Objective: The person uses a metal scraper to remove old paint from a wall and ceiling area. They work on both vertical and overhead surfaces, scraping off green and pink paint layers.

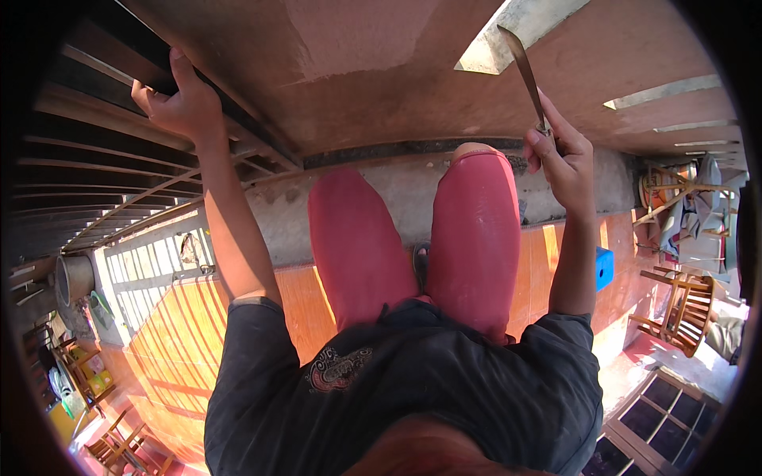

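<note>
In my right hand [562,154] I hold a knife [521,68] by its handle, with the narrow, dark, curved blade pointing up and away from me. The tip lies in front of a bright slot [488,44] in the brownish plastered wall [369,89]. My left hand [187,104] grips a dark bar [140,65] of a slatted gate at the upper left, thumb on one side and fingers on the other. My two bent knees in red trousers [476,232] stand between my arms, close to the wall.
Orange tiles [303,297] cover the floor, and a grey concrete strip [274,208] runs along the wall's foot. A blue plastic stool [603,269] stands at right, near a wooden chair [684,309] and a folding frame [684,190] with cloth. More wooden chairs [119,446] are at lower left.
</note>
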Available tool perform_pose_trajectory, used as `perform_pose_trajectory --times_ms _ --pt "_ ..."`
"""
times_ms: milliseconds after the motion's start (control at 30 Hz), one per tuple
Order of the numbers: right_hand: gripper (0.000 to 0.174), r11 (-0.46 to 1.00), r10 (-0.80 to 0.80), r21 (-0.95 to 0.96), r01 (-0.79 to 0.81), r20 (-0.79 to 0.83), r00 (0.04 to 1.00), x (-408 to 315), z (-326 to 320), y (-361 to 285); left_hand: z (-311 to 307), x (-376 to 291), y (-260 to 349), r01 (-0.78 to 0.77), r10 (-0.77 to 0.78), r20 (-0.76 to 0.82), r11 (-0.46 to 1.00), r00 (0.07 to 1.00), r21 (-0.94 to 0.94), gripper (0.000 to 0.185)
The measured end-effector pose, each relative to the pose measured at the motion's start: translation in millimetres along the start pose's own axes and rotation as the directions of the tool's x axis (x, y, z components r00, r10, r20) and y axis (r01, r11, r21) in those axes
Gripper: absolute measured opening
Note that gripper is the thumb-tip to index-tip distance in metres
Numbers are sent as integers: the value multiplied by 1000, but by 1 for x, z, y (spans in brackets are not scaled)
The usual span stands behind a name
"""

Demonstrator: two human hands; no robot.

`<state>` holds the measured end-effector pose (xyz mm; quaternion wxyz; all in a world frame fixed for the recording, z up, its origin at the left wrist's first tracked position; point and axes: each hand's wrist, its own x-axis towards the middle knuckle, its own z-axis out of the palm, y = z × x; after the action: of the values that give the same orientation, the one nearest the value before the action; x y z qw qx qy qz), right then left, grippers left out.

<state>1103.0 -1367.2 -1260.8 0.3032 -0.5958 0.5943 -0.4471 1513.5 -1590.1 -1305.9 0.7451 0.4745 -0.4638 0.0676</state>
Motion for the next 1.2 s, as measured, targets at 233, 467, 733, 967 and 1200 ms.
perform_pose_trajectory --times_ms 233,467,733,967,1200 --pt "56 979 117 167 -121 31 993 -33 12 17 2 -2 7 44 -45 -9 998 999 -53 53" --pt "55 980 108 152 -127 127 986 2 30 35 3 -4 7 38 -38 3 997 999 -65 47" --pt "66 956 -58 293 12 150 987 31 63 38 1 -2 3 -10 12 -14 991 1000 134 48" --pt "51 931 -34 359 -64 261 965 41 43 48 0 -4 3 -68 75 -36 983 996 170 44" --pt "40 879 43 436 -194 332 942 47 44 70 -4 -5 -13 -5 7 -14 986 1000 167 46"
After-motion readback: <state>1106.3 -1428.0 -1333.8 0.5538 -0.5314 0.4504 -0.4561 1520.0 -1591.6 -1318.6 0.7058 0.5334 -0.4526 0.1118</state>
